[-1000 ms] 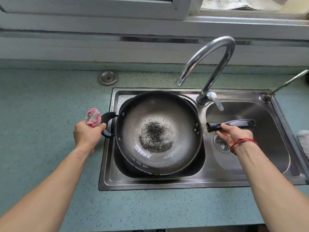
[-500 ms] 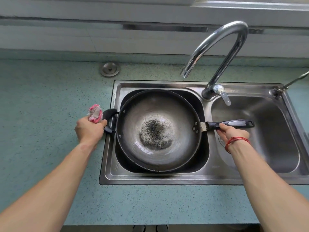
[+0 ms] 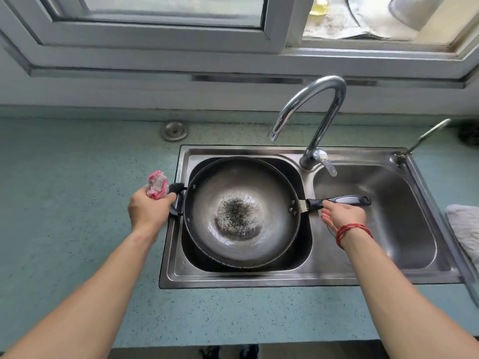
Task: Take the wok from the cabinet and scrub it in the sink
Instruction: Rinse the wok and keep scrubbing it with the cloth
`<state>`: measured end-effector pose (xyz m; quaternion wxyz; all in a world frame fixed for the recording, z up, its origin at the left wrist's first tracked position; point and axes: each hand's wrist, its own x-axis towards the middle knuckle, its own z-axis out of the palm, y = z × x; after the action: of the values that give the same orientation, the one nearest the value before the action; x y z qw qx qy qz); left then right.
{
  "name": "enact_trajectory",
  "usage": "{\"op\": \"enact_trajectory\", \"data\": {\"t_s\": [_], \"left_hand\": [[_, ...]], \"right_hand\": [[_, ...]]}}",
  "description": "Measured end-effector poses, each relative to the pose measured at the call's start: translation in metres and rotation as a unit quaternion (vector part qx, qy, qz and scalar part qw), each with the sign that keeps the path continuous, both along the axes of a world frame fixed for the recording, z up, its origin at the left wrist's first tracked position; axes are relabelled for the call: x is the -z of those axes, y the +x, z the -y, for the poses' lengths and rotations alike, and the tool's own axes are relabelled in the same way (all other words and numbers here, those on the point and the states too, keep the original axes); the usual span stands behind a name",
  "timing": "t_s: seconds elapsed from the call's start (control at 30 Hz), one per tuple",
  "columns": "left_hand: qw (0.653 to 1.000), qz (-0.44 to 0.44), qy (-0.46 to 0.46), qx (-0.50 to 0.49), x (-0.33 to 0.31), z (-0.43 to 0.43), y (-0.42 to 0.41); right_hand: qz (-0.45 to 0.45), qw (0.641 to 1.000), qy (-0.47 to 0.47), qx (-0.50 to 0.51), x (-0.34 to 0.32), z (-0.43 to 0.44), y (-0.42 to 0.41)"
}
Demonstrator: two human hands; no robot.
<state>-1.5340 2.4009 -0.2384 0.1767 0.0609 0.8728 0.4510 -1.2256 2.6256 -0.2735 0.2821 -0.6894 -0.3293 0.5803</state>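
Item: wok [image 3: 241, 211], dark metal, round, sitting in the left basin of a two-basin steel sink [image 3: 298, 278]. Its rim nearly fills that basin. The bowl is grey and worn, with a black speckled patch at the bottom centre. A short black loop handle [image 3: 176, 189] sticks out on the left over the sink's edge; a long black handle [image 3: 339, 200] with a grey inlay reaches right, across the divider and over the right basin.

Left hand [image 3: 149, 208]: closed around the loop handle and, in the same fist, a bunched pink and white cloth [image 3: 156, 186] that pokes up above the knuckles.

Right hand [image 3: 342, 216]: just below the long handle, fingers loosely spread and slack, fingertips at the handle's underside (whether they actually touch it cannot be told). A red string bracelet [image 3: 350, 230] circles the wrist.

Fixtures: chrome gooseneck faucet [image 3: 316, 110] at the back of the sink between the basins, spout curving left toward the wok, no water running. A thin second tap [image 3: 425, 137] at the sink's far right corner. A round metal cap [image 3: 175, 130] set into the green speckled countertop [image 3: 64, 190] behind the sink's left corner. A pale towel [image 3: 464, 229] lies at the right edge of the counter. A window frame [image 3: 160, 47] runs along the wall above.
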Motion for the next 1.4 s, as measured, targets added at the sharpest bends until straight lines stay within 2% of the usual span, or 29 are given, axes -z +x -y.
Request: {"op": "enact_trajectory", "data": {"t_s": [0.3,0.47,0.8,0.9,0.97,1.07,1.17,1.23,1.4], "left_hand": [[0.981,-0.021,0.085,0.172,-0.061,-0.017,0.062],[0.957,-0.026,0.11,0.268,-0.076,-0.018,0.083],[0.886,-0.188,0.132,0.404,-0.101,-0.017,0.09],[0.89,-0.209,0.141,0.38,-0.104,-0.019,0.088],[0.915,-0.147,0.14,0.348,-0.105,-0.02,0.086],[0.939,0.037,0.184,0.29,-0.104,-0.021,0.084],[0.901,0.223,0.294,0.227,-0.112,-0.02,0.088],[0.88,0.261,0.337,0.211,-0.117,-0.02,0.092],[0.884,0.225,0.357,0.201,-0.124,-0.021,0.099]], "right_hand": [[-0.007,0.977,0.11,-0.181,-0.068,0.055,-0.058],[-0.063,0.953,0.146,-0.256,-0.114,0.092,-0.087],[-0.075,0.897,0.163,-0.404,-0.168,0.113,-0.091],[-0.102,0.903,0.172,-0.381,-0.165,0.109,-0.087],[-0.176,0.915,0.139,-0.335,-0.161,0.106,-0.085],[-0.222,0.926,0.13,-0.275,-0.158,0.103,-0.08],[-0.204,0.934,0.15,-0.251,-0.155,0.103,-0.075],[-0.187,0.933,0.167,-0.257,-0.156,0.105,-0.074],[-0.119,0.9,0.242,-0.341,-0.163,0.109,-0.071]]}}
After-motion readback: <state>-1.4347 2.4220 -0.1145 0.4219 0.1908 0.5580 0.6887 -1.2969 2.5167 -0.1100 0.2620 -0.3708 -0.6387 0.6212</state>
